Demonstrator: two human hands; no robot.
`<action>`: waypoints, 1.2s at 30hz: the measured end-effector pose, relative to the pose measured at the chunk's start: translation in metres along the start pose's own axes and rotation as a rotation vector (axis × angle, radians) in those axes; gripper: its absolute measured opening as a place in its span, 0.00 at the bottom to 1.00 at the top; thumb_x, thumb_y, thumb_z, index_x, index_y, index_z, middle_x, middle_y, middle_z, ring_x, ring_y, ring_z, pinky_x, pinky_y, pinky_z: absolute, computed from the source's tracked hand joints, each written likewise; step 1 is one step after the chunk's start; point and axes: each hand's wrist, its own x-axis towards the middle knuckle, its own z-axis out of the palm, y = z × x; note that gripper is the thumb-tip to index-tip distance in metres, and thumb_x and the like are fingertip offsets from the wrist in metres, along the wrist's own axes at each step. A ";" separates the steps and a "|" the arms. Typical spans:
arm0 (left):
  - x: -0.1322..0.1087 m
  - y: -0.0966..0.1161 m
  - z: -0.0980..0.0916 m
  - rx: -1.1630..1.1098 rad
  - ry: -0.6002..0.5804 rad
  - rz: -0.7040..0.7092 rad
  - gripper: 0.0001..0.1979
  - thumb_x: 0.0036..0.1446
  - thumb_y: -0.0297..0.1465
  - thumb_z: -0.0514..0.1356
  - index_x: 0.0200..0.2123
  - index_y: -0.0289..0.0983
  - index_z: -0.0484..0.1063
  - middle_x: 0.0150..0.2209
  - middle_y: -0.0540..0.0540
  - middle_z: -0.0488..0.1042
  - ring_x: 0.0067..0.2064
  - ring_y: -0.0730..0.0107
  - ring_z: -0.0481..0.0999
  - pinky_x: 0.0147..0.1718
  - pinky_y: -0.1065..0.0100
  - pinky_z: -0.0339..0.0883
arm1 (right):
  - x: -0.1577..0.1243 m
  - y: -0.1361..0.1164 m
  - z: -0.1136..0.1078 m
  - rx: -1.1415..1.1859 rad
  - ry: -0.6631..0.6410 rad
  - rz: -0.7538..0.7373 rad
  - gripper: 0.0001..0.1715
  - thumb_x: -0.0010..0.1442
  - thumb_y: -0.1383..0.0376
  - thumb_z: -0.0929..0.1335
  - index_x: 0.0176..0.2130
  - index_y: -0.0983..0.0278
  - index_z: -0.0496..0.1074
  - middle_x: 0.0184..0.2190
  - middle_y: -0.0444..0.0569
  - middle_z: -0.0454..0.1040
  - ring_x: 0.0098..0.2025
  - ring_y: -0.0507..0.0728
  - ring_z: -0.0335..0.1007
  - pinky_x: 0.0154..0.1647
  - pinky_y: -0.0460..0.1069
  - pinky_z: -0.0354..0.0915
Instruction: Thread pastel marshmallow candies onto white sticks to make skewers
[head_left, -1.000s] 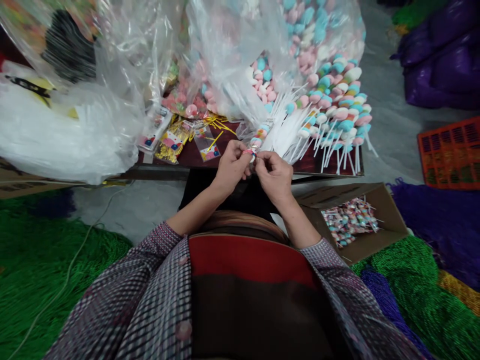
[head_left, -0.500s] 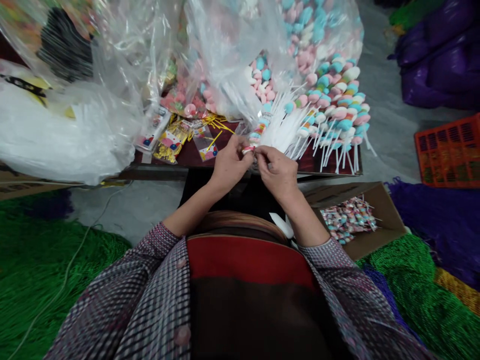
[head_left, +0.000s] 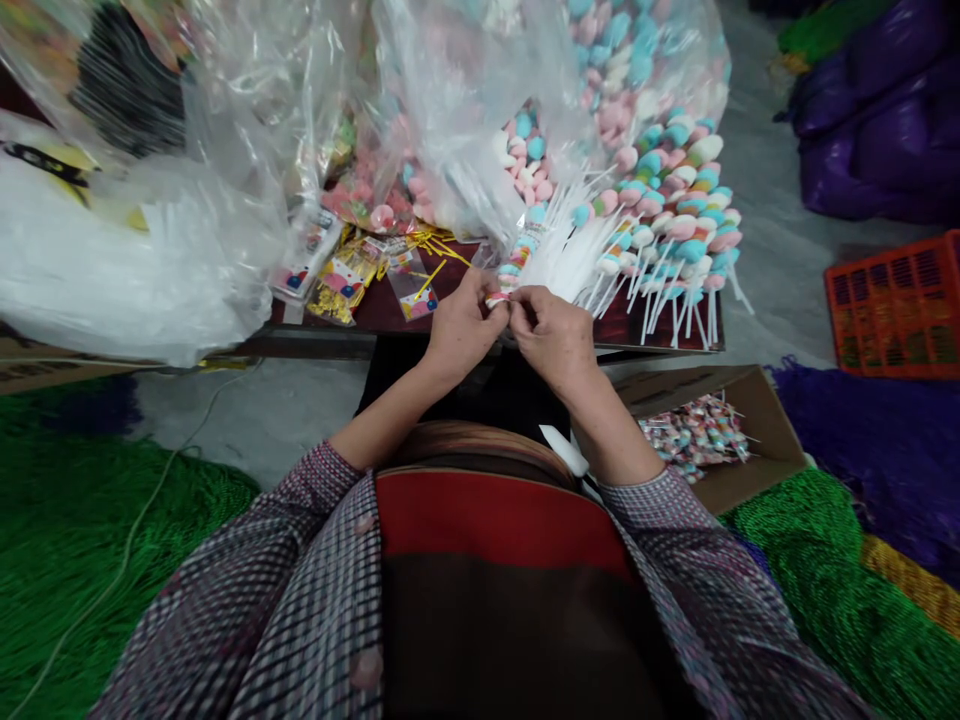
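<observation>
Between my hands, at the table's front edge, is a marshmallow skewer [head_left: 516,262] in a clear wrapper. It is striped in blue, white, pink and orange, with its far end pointing away from me. My left hand [head_left: 466,325] is closed around the near end, thumb and fingers pinching the wrapper there. From the other side my right hand [head_left: 556,332] pinches the same end, fingers curled against the thumb. Any tie or stick between the fingertips is hidden. A bundle of white sticks [head_left: 562,245] lies just beyond my right hand.
Stacked marshmallow skewers [head_left: 679,215] lie at the table's right. Gold twist ties [head_left: 435,245] and a small printed bag [head_left: 415,303] are left of my hands. Large clear bags [head_left: 472,130] line the back. A cardboard box [head_left: 769,430] of wrapped skewers and an orange crate [head_left: 892,305] stand at right.
My right hand has turned slightly, its fingers curling closer at the wrapper's end. My left hand stays almost where it was. The view has shifted a little.
</observation>
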 end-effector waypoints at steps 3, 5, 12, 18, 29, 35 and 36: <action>0.000 0.000 0.000 0.020 -0.006 -0.010 0.09 0.56 0.23 0.62 0.37 0.41 0.66 0.28 0.55 0.71 0.28 0.75 0.68 0.29 0.68 0.60 | 0.001 0.000 -0.001 0.007 -0.030 0.006 0.15 0.68 0.64 0.64 0.45 0.65 0.80 0.36 0.53 0.84 0.36 0.56 0.80 0.36 0.49 0.67; 0.000 0.000 0.000 0.027 -0.005 -0.013 0.10 0.55 0.23 0.62 0.37 0.41 0.66 0.28 0.55 0.71 0.27 0.75 0.68 0.28 0.68 0.60 | 0.002 -0.001 -0.002 0.002 -0.057 0.013 0.16 0.69 0.64 0.64 0.46 0.66 0.80 0.36 0.54 0.84 0.36 0.56 0.80 0.36 0.49 0.66; 0.001 0.005 -0.002 0.010 -0.016 -0.038 0.10 0.54 0.23 0.62 0.36 0.42 0.65 0.27 0.56 0.71 0.26 0.76 0.66 0.29 0.69 0.60 | 0.006 -0.001 -0.006 -0.060 -0.109 -0.003 0.17 0.69 0.64 0.62 0.44 0.66 0.79 0.34 0.54 0.83 0.35 0.56 0.78 0.33 0.49 0.62; 0.001 0.000 0.001 -0.012 -0.017 -0.049 0.10 0.54 0.23 0.63 0.36 0.42 0.65 0.26 0.56 0.71 0.26 0.76 0.67 0.28 0.69 0.60 | 0.010 0.003 -0.004 -0.085 -0.100 -0.024 0.13 0.65 0.64 0.64 0.38 0.64 0.77 0.30 0.51 0.82 0.32 0.56 0.75 0.32 0.49 0.58; 0.003 -0.010 0.004 -0.247 -0.033 0.003 0.05 0.64 0.27 0.60 0.39 0.42 0.66 0.36 0.52 0.74 0.34 0.76 0.75 0.38 0.71 0.71 | -0.005 -0.010 -0.004 0.185 0.107 0.031 0.11 0.69 0.61 0.63 0.38 0.61 0.74 0.30 0.46 0.79 0.30 0.53 0.74 0.35 0.48 0.67; 0.013 -0.001 0.008 -0.445 0.043 -0.031 0.07 0.69 0.35 0.59 0.42 0.44 0.61 0.39 0.51 0.72 0.41 0.73 0.78 0.44 0.68 0.74 | -0.017 -0.021 -0.008 0.689 0.077 0.252 0.18 0.71 0.51 0.64 0.48 0.61 0.71 0.32 0.45 0.77 0.30 0.52 0.74 0.33 0.49 0.73; 0.013 0.000 0.010 -0.440 0.042 -0.031 0.07 0.69 0.36 0.59 0.42 0.44 0.61 0.39 0.51 0.72 0.41 0.73 0.78 0.43 0.68 0.75 | -0.018 -0.023 -0.005 0.770 0.027 0.258 0.19 0.70 0.50 0.66 0.48 0.61 0.72 0.31 0.44 0.77 0.30 0.52 0.74 0.33 0.49 0.73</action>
